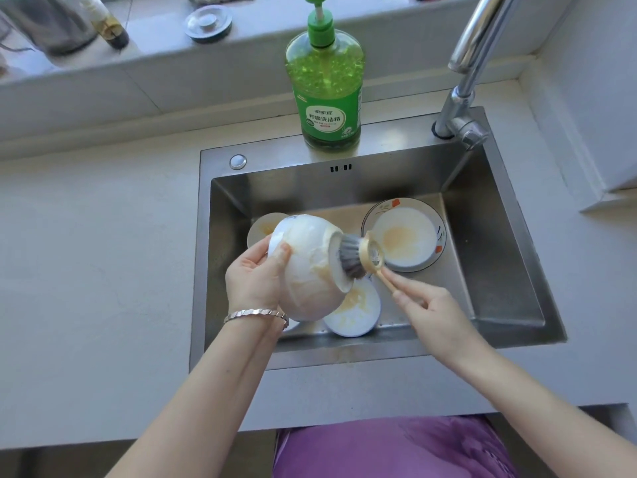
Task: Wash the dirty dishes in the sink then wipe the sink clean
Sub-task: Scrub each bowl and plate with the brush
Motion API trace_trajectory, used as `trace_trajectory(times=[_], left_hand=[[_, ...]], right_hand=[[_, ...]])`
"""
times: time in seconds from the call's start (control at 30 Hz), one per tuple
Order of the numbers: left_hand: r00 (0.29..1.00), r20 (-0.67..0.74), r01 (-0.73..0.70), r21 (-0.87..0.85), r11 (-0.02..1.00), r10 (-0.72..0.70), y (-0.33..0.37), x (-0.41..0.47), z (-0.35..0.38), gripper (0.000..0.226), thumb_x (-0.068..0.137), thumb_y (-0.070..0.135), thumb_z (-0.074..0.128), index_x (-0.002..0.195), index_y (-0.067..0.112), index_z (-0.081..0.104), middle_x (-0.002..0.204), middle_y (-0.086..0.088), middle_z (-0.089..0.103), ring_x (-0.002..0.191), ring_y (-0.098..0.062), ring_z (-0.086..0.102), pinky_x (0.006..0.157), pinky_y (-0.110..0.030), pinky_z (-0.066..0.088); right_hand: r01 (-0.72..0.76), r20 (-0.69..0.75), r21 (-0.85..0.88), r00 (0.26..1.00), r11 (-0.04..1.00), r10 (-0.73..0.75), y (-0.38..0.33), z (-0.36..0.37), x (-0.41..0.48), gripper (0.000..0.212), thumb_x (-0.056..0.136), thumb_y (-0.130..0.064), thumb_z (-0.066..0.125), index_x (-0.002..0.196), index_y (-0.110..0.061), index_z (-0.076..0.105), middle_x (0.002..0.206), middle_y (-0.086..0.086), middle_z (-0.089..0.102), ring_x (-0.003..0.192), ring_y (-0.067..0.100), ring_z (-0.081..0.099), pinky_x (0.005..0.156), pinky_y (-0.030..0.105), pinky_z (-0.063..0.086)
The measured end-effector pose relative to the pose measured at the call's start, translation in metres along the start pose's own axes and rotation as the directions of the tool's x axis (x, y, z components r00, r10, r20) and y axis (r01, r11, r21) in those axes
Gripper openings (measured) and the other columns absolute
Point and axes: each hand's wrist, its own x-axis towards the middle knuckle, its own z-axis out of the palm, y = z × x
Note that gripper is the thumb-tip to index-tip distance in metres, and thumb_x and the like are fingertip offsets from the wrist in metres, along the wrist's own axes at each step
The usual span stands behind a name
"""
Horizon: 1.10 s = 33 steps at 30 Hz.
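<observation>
My left hand (256,274) grips a white bowl (308,270) by its rim and holds it on its side over the steel sink (482,257), foot turned to the right. Yellowish smears streak the bowl's outside. My right hand (427,305) pinches the wooden handle of a dish brush (358,255), whose grey bristles press against the bowl's foot. In the basin lie a patterned plate (405,234) with a yellow stain at the back right, a small stained dish (355,312) under the bowl, and another stained dish (262,227) partly hidden behind the bowl.
A green bottle of dish soap (325,84) with a pump stands on the sink's back ledge. The chrome faucet (465,67) rises at the back right. A metal sink strainer (208,23) and a dark bottle (110,25) sit on the windowsill. Grey countertop (96,257) surrounds the sink.
</observation>
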Motion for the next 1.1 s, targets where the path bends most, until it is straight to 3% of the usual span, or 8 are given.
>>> trace_trajectory(times=[0.13,0.3,0.4,0.57,0.8,0.9,1.0,1.1], left_hand=[[0.999,-0.048,-0.001,-0.018,1.0,0.0,0.0,0.003,0.0,0.02,0.083,0.002,0.062,0.098,0.015,0.067,0.083,0.004,0.067,0.071,-0.012,0.061,0.07,-0.029,0.054],[1.0,0.004,0.018,-0.004,1.0,-0.018,-0.004,-0.001,0.002,0.021,0.085,0.002,0.06,0.101,0.013,0.067,0.082,0.001,0.067,0.071,-0.013,0.061,0.069,-0.028,0.054],[1.0,-0.013,0.006,0.012,1.0,-0.005,-0.003,0.003,0.001,0.018,0.084,0.002,0.062,0.093,0.016,0.069,0.068,0.01,0.069,0.058,-0.003,0.063,0.055,-0.019,0.054],[1.0,0.007,-0.029,0.091,0.995,0.028,-0.002,0.011,-0.002,0.016,0.085,0.004,0.061,0.094,0.016,0.069,0.073,0.009,0.068,0.063,-0.005,0.063,0.058,-0.023,0.053],[0.98,0.166,-0.129,0.112,0.985,0.109,-0.004,0.014,0.006,0.023,0.085,0.001,0.061,0.086,0.023,0.066,0.061,0.019,0.069,0.055,0.004,0.063,0.048,-0.013,0.05],[0.944,0.268,-0.256,0.237,0.937,0.19,-0.008,0.025,0.01,0.024,0.083,-0.001,0.063,0.092,0.021,0.066,0.07,0.018,0.069,0.06,0.007,0.063,0.055,-0.009,0.05],[0.893,0.397,-0.378,0.407,0.831,0.212,-0.017,0.042,0.025,0.026,0.081,-0.002,0.065,0.105,0.008,0.065,0.087,0.004,0.067,0.07,0.005,0.062,0.06,-0.004,0.047],[0.84,0.503,-0.505,0.594,0.626,0.201,-0.036,0.068,0.046,0.029,0.083,0.005,0.064,0.112,0.007,0.063,0.101,-0.002,0.066,0.092,-0.015,0.061,0.073,-0.013,0.045]], right_hand=[[0.054,0.097,0.025,0.994,0.998,-0.056,0.0,0.018,-0.031,0.04,0.096,-0.007,0.044,0.123,-0.035,0.052,0.039,-0.028,0.041,0.04,-0.009,0.041,0.046,0.0,0.031],[0.065,-0.015,0.095,0.998,0.993,-0.063,-0.02,0.008,0.007,0.04,0.096,-0.003,0.041,0.13,-0.023,0.045,0.038,-0.03,0.043,0.043,-0.018,0.045,0.044,-0.001,0.033],[-0.023,0.02,0.068,1.0,0.997,0.022,-0.013,0.006,0.012,0.039,0.097,-0.002,0.04,0.134,-0.014,0.046,0.034,-0.029,0.04,0.039,-0.018,0.042,0.041,0.0,0.032],[-0.001,0.106,0.054,0.994,0.999,-0.005,-0.005,0.015,-0.007,0.039,0.097,-0.006,0.041,0.127,-0.03,0.046,0.034,-0.03,0.039,0.039,-0.018,0.043,0.038,-0.001,0.03],[-0.157,0.054,-0.039,0.986,0.987,0.159,0.033,0.001,0.026,0.038,0.096,-0.005,0.042,0.131,-0.017,0.051,0.032,-0.027,0.038,0.036,-0.017,0.041,0.039,0.003,0.033],[-0.178,-0.008,-0.112,0.984,0.978,0.179,0.051,-0.015,0.032,0.037,0.095,-0.009,0.044,0.129,-0.02,0.055,0.05,-0.03,0.052,0.047,-0.019,0.044,0.047,0.006,0.034],[-0.189,-0.147,-0.227,0.976,0.955,0.158,0.058,-0.046,0.044,0.036,0.096,-0.014,0.045,0.128,-0.026,0.056,0.117,-0.009,0.064,0.102,-0.002,0.052,0.073,0.013,0.033],[-0.249,-0.226,-0.321,0.957,0.914,0.182,0.062,-0.073,0.058,0.035,0.096,-0.024,0.044,0.127,-0.038,0.054,0.125,-0.003,0.061,0.107,0.019,0.054,0.077,0.024,0.034]])
